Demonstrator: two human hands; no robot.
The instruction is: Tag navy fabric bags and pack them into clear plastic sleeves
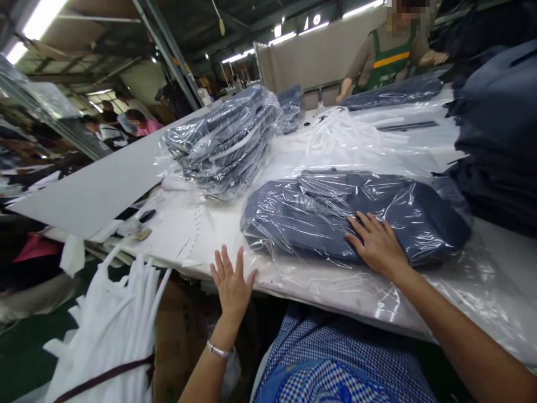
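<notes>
A dark blue bag in clear plastic wrap [319,224] lies on the white table [218,224] in front of me. My right hand [377,246] rests flat on its wrapped surface, fingers spread, gripping nothing. Off to the bag's left, my left hand [232,280] is held at the table's front edge with its fingers apart and nothing in it. Loose plastic film [377,294] spreads from the bag toward the table edge. What lies inside the wrap shows only partly through the glare.
Wrapped dark items form a stack [222,140] behind. White strips [339,129] lie mid-table, and more white strips [121,313] fill a box at lower left. Dark blue fabric [499,129] is piled high at right. A person in a green apron [388,59] stands across the table.
</notes>
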